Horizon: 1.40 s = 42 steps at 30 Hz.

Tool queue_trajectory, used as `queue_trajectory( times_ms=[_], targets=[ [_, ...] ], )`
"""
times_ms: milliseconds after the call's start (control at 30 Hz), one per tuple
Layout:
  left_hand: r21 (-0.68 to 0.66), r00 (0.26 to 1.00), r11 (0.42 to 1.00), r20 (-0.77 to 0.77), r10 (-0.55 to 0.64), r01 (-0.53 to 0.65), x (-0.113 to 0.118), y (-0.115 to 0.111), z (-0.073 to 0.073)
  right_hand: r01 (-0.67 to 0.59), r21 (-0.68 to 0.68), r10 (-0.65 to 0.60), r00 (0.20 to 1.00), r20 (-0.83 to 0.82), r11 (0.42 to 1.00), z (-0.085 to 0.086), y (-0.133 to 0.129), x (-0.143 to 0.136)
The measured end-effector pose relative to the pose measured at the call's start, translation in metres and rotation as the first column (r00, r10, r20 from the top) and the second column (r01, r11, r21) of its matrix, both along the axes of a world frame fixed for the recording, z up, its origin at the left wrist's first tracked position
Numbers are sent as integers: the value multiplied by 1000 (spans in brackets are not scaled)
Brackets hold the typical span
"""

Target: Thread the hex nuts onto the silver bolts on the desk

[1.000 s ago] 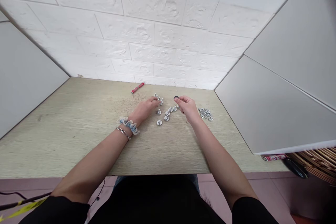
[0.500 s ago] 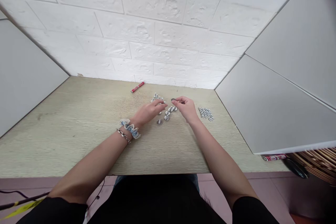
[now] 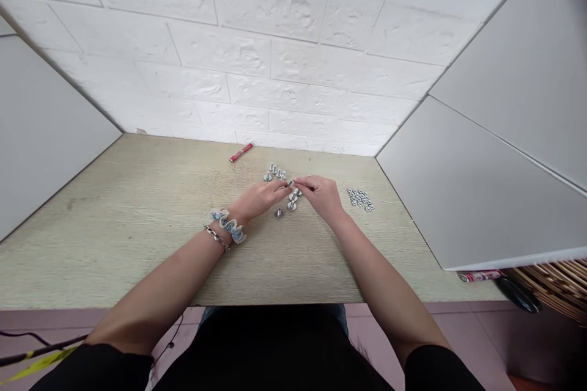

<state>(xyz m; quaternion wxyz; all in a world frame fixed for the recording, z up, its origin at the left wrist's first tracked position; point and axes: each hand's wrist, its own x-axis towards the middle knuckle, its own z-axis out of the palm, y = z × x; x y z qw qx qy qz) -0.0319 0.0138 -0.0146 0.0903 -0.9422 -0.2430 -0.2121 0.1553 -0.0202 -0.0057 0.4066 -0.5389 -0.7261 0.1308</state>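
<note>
"Where is the small metal piece [image 3: 290, 184]?"

"It is up over the surface [image 3: 165, 244], between the two hands. The left hand [image 3: 262, 197] pinches it, and the right hand [image 3: 321, 192] pinches at it from the other side. The fingertips are very close together."

"Which way does it point?"

"It looks slanted, with its top leaning a bit to the right. I can't tell which end is which. Fingers hide some of it, and it is tiny, so I can't tell if it is one part or two."

"What about the other shiny bits?"

"The back pegs [image 3: 279, 172] stand up on flat, round bottoms. The near pegs [image 3: 292, 205] sit in a bunch by the hands, and the right fingers cover some. One lone peg [image 3: 279, 213] is closer to the person, with its stick up too. They all look like smooth, silver metal."

"And on the right?"

"A pile of little silver rings [image 3: 360, 198]. They are too small to see well."

"What is the surface like?"

"Pale, with thin lines like wood. A skinny red tube [image 3: 241, 153] lies slanted near the bumpy white wall [image 3: 243, 49]. A woven brown thing [image 3: 554, 287] is cut off at the right edge."
</note>
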Motion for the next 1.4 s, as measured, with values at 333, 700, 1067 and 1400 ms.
queue_trajectory(
  times_ms=[333,700,1067,1400],
  targets=[
    [132,998,991,39,-43,37,-1,0,-3,-1,29,-1,995,96,1000,1,-1,0],
    [159,998,987,55,-40,31,-2,-1,-2,49,62,-56,992,110,997,0,-2,-1],
    [136,998,991,62,-31,22,-2,0,-3,66,73,-75,988,132,995,1,-2,-2],
    [190,989,981,132,-71,45,-1,-2,-2,28,-5,-28,998,-60,1000,5,-4,-2]
  ],
)
